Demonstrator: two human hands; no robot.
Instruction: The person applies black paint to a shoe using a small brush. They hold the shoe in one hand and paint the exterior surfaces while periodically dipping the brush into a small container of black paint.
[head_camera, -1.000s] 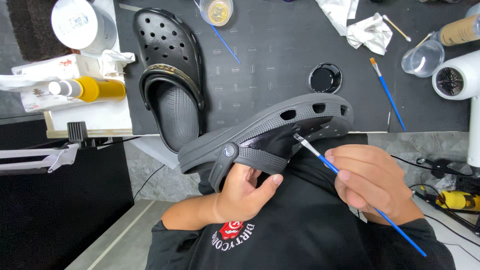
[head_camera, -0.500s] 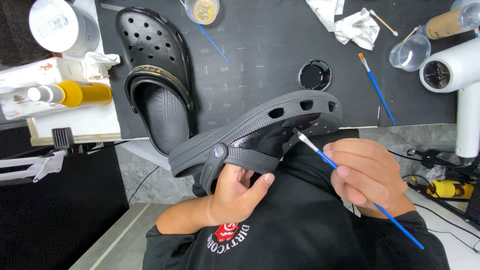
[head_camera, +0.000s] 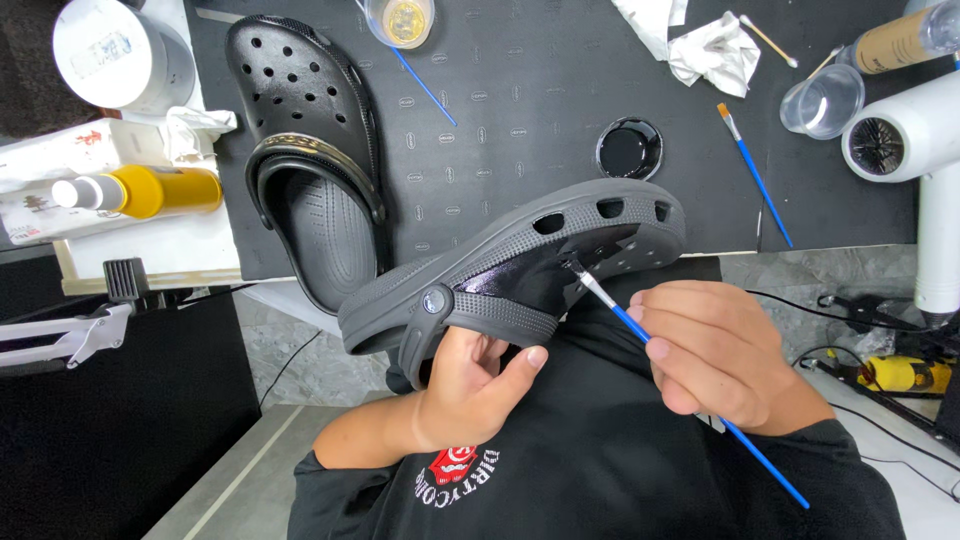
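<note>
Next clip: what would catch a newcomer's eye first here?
In the middle, the left hand holds a grey clog on its side while the right hand touches a blue paintbrush to a glossy black patch on it. A second, black clog lies on the dark mat behind.

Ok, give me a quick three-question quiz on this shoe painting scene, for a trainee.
1. True or false: the right hand holds a blue-handled brush.
2. What does the left hand hold up?
3. Where is the brush tip: A on the grey clog, B in the paint lid, C on the mat?

Key: 1 true. 2 The grey clog, gripped from below. 3 A, at the edge of its glossy black patch.
</note>
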